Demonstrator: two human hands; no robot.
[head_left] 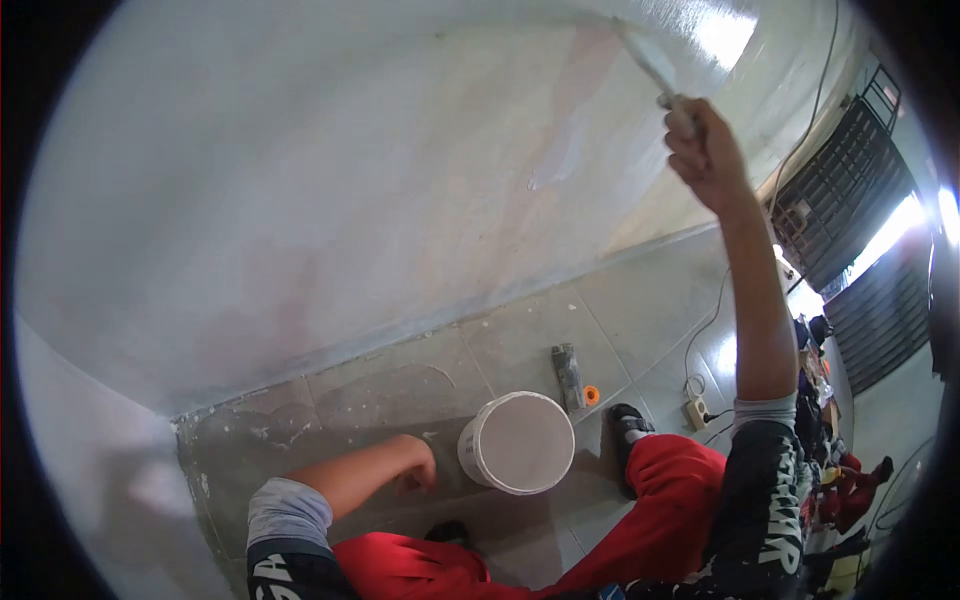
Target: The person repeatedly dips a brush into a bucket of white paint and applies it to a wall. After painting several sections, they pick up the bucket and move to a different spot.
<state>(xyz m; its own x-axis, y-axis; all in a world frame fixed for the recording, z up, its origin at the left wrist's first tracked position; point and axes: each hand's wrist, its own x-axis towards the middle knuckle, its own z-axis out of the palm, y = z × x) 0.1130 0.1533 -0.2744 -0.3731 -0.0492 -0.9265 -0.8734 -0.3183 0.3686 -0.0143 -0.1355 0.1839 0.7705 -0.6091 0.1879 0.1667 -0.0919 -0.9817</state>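
My right hand (pixel 703 155) is raised at the upper right, its fingers wrapped round the handle of a flat, pale tool (pixel 648 62). The tool's narrow far end lies against the wall (pixel 330 170), close to a shiny, wet-looking area. Low on the left, my left hand (pixel 418 470) hangs over the floor with loosely bent fingers and nothing visible in them. Just right of that hand stands a white bucket (pixel 520 440) with a pale, flat round top. The wall carries uneven pale and pinkish patches.
A long grey object (pixel 567 375) and an orange ring (pixel 592 396) lie on the tiled floor beyond the bucket. Further right, a power strip (pixel 697 411) has cords running off it. Piled items (pixel 815 400) and dark louvred shutters (pixel 850 190) are at the far right.
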